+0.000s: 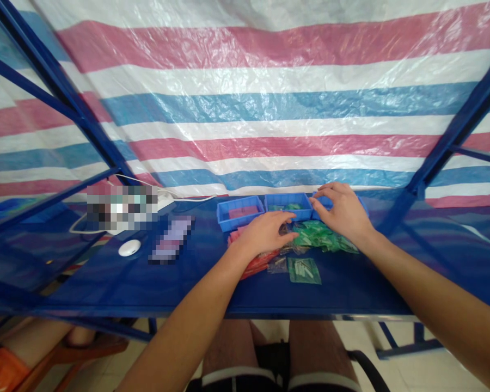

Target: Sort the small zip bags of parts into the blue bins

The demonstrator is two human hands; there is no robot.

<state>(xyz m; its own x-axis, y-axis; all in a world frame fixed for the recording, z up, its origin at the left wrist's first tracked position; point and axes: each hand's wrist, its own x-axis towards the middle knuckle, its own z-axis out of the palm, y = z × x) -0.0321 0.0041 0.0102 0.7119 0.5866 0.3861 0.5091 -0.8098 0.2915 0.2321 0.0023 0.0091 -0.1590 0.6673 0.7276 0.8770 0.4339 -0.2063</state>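
Note:
Three blue bins stand in a row at the table's back: the left bin (240,223) has pink packets inside, the middle bin (288,198) holds green ones, and the right bin (361,206) is partly covered by my right hand (341,211). That hand is open, fingers apart, at the bin's front left. My left hand (269,231) is open too, thumb and fingers spread, over the pink and red packets (256,265) and beside small clear packets (278,265). Green packets (322,238) are heaped between and below the hands. One flat green packet (304,271) lies nearer the front edge.
On the blue table (179,291) to the left are a round white case (129,248), a blurred phone-like object (172,239) and white cables (196,200). Blue frame posts rise on both sides. A person's leg shows at the lower left.

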